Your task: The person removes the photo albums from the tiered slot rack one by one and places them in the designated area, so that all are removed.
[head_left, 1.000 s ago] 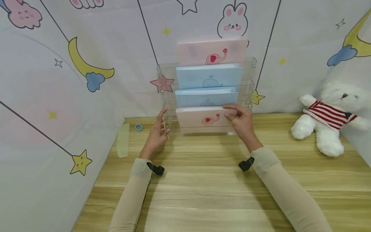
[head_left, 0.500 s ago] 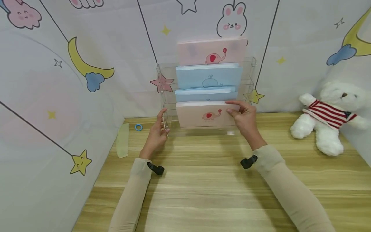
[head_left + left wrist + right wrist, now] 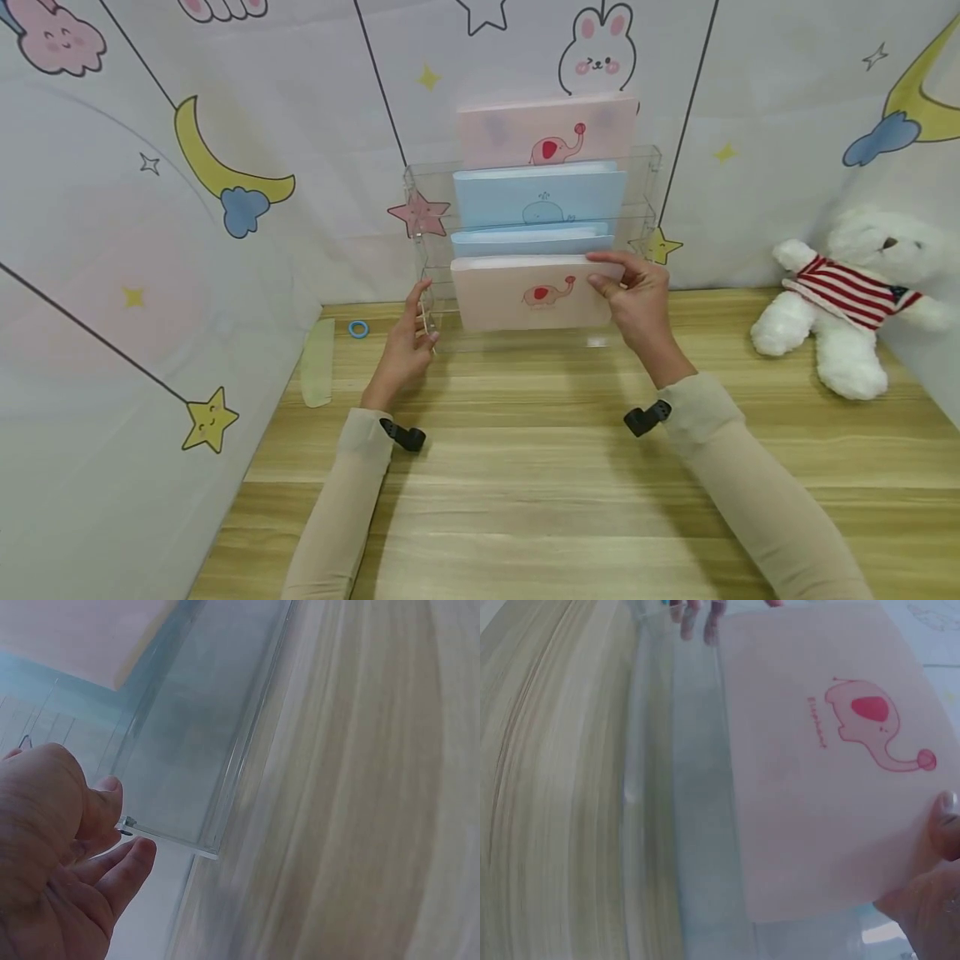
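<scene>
A clear plastic tiered rack stands at the back of the table against the wall. My left hand holds its left side edge; in the left wrist view, thumb and fingers sit around the rack's corner. My right hand pinches the upper right corner of a pink notebook printed with an elephant. This notebook is in front of the lowest tier, its bottom edge raised above the rack's base. Behind it are two blue whale notebooks, a lower one and a higher one. Another pink elephant notebook stands in the top tier.
A white teddy bear in a striped shirt sits at the right by the wall. At the left lie a blue ring and a pale green strip. A printed cloth wall encloses the wooden table.
My right hand has raised the front pink notebook up out of the lowest tier, covering more of the lower blue one. The left hand stays on the rack's side.
</scene>
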{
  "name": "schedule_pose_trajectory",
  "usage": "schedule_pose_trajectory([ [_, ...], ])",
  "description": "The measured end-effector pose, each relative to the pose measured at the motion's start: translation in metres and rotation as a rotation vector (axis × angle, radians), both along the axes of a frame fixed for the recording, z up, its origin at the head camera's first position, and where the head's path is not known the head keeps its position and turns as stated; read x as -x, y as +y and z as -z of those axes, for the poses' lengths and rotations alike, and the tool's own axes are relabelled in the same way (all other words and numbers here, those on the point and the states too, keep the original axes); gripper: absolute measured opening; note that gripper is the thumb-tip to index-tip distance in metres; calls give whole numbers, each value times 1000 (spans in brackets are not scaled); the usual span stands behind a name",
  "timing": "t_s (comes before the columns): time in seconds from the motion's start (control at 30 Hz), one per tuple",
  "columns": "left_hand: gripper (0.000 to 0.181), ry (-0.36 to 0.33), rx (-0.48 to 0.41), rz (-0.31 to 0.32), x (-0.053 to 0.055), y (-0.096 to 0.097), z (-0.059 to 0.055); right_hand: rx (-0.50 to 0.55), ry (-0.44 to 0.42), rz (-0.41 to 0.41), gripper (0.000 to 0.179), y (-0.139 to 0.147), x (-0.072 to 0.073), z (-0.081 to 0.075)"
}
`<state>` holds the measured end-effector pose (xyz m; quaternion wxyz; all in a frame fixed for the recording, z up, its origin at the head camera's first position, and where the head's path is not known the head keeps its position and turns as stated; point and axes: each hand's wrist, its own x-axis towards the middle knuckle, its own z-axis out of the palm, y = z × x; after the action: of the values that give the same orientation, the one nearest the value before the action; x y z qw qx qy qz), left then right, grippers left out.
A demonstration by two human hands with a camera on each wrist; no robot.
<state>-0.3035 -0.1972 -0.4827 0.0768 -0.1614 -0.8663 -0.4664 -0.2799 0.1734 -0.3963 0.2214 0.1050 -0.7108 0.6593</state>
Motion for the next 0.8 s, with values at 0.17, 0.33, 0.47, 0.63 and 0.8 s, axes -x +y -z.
schedule_pose_trajectory([
  [0.17,102,-5,6,-4,0,0,-1,-26,-11,14,23,-1,-7,0],
  [0.33,103,-9,1,-3,1,0,-1,-42,-66,0,25,-2,-18,2],
  [0.47,103,-9,-8,-1,0,0,-1,-46,-112,11,26,-4,-26,5],
  [0.63,104,-8,-13,4,-1,1,-2,-26,-192,13,27,-6,-33,7],
  [0.8,105,-11,-6,3,-1,1,-2,-21,-293,4,29,-8,-37,5],
])
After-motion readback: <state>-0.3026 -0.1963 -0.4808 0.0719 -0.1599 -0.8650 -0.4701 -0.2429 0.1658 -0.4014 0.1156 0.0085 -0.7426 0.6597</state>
